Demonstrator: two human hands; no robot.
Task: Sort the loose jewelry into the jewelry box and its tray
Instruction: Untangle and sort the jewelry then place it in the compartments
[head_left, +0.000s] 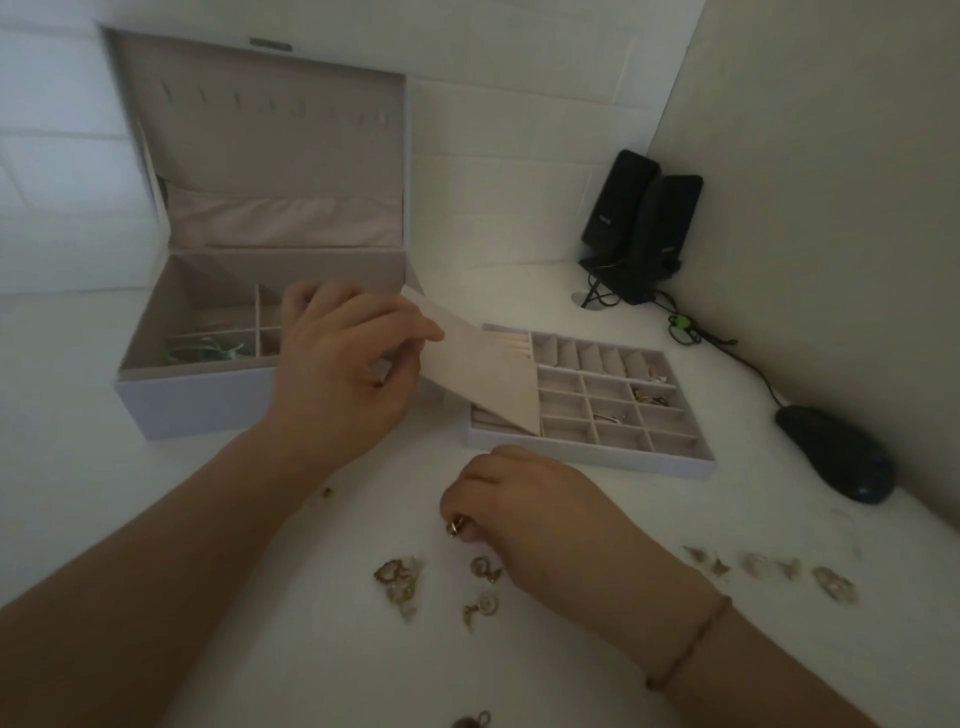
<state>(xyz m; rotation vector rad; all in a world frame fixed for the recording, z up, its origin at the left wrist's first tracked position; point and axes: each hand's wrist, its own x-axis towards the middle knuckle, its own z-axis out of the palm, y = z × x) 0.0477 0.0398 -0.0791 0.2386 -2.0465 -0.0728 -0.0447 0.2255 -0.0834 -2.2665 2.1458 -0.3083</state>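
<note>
Right hand (524, 512) pinches a small gold piece (455, 527) just off the table; left hand (345, 364) grips the tilted flap (483, 371) over the tray (623, 457). Risks: piece slips into the loose pile (397, 579); flap drops, covering compartments.

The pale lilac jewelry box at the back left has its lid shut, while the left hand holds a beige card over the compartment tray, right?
Not quite: the head view shows the pale lilac jewelry box with its lid open, upright, its hooks showing. The rest stands: the left hand holds the beige card over the compartment tray.
</note>
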